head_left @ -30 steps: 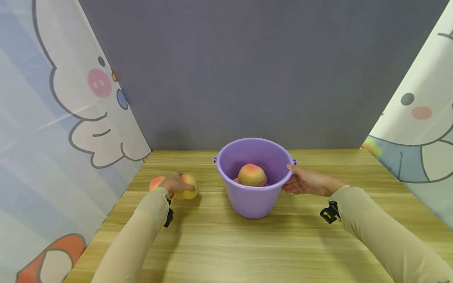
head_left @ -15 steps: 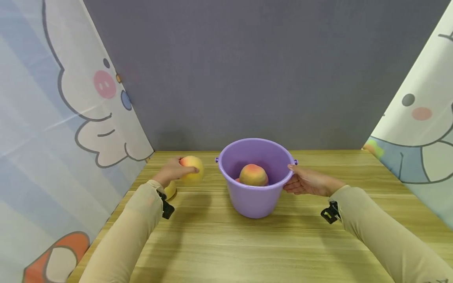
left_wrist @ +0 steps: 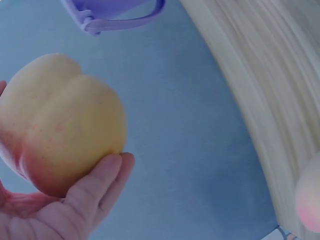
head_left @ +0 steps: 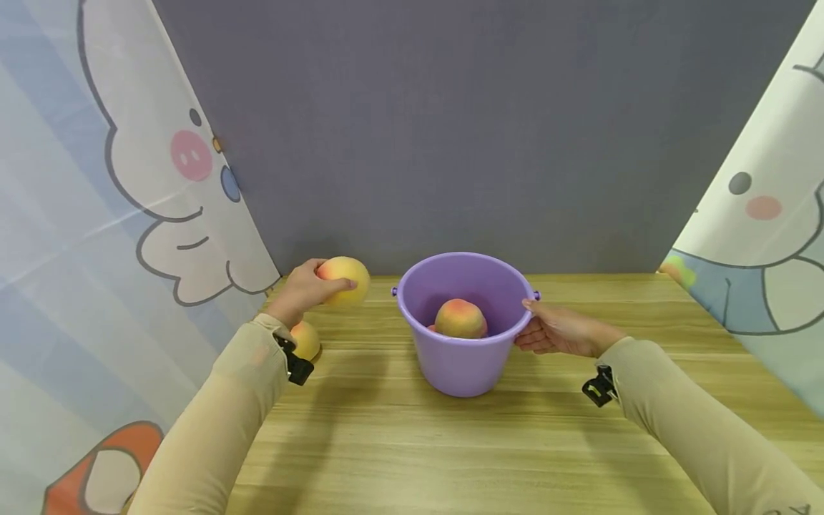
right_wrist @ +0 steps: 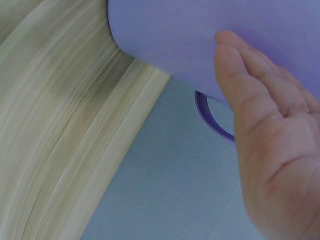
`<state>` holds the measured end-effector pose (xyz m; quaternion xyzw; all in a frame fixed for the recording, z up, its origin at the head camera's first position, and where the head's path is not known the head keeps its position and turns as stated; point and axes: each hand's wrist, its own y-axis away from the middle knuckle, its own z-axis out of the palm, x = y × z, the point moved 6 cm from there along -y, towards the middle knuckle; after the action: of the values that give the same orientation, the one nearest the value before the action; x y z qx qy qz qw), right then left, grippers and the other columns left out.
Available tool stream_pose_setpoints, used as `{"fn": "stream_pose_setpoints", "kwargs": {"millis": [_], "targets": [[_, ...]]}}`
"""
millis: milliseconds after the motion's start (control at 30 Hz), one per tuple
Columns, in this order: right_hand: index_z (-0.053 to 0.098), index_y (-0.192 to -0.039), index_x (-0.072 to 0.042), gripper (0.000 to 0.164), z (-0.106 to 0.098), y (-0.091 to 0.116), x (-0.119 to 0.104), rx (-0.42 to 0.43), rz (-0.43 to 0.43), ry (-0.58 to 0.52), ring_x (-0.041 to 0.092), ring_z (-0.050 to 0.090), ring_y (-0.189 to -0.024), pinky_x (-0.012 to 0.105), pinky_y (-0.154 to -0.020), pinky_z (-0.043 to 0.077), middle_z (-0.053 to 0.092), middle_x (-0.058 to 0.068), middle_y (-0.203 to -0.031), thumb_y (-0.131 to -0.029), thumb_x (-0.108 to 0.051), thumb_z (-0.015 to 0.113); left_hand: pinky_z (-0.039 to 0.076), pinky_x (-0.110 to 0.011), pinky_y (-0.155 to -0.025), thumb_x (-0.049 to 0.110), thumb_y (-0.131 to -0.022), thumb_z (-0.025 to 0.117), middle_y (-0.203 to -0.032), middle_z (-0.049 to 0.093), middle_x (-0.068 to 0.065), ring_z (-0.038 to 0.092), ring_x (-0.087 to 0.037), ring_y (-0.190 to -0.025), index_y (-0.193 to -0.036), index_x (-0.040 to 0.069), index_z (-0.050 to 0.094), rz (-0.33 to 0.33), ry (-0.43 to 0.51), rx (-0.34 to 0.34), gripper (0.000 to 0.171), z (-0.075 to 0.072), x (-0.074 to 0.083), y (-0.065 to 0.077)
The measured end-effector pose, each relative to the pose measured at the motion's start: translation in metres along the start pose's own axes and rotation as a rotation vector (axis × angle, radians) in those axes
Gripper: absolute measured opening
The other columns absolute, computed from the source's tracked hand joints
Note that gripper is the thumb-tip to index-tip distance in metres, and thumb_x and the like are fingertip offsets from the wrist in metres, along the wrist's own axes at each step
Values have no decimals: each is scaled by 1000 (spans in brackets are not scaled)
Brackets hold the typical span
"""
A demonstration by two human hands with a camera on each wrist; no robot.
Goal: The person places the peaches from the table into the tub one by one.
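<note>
My left hand (head_left: 302,287) grips a yellow peach with a red blush (head_left: 350,279), raised above the table to the left of the bucket. In the left wrist view, thumb and fingers lie around this peach (left_wrist: 65,120). Another peach (head_left: 306,340) sits on the table below that wrist, partly hidden by it. A purple bucket (head_left: 460,368) stands upright at the middle, with a peach (head_left: 460,319) visible inside and part of another beneath it. My right hand (head_left: 566,330) touches the bucket's right side, thumb at the rim. The right wrist view shows its fingers (right_wrist: 250,95) straight along the wall.
The wooden table (head_left: 412,450) ends at a grey back panel (head_left: 450,143). Cartoon-printed sheets (head_left: 129,236) flank it on both sides. The bucket's purple handle (right_wrist: 212,117) hangs behind it in the right wrist view.
My left hand has lifted the peach off the table, raising it up and slightly right. The other peach stays on the table. My right hand and the bucket have hardly moved.
</note>
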<state>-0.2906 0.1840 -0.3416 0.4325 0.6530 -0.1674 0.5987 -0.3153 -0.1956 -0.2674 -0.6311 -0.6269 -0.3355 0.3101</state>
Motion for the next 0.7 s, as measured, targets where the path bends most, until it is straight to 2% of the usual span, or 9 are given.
{"fn": "stream_pose_setpoints", "kwargs": {"millis": [200, 467, 700], "targets": [[25, -132, 28, 78, 1, 0, 1, 0, -1, -6, 53, 33, -128, 56, -107, 28, 38, 42, -133, -104, -43, 12, 43, -42, -92, 33, -82, 72, -131, 47, -19, 50, -31, -109, -144, 1, 32, 51, 23, 38, 80, -7, 15, 3], [27, -131, 28, 77, 1, -1, 2, 0, -17, -15, 50, 40, -125, 56, -105, 29, 42, 41, -131, -104, -42, 13, 42, -42, -94, 34, -83, 71, -132, 47, -20, 49, -32, -112, -146, 1, 31, 52, 8, 45, 82, -17, 22, 6], [28, -132, 28, 77, 2, -1, 1, -3, -16, -14, 51, 38, -127, 55, -106, 29, 42, 41, -131, -104, -42, 13, 43, -39, -91, 33, -83, 71, -130, 47, -21, 50, -31, -109, -143, 0, 34, 44, -11, 37, 78, -21, 26, 8]]}}
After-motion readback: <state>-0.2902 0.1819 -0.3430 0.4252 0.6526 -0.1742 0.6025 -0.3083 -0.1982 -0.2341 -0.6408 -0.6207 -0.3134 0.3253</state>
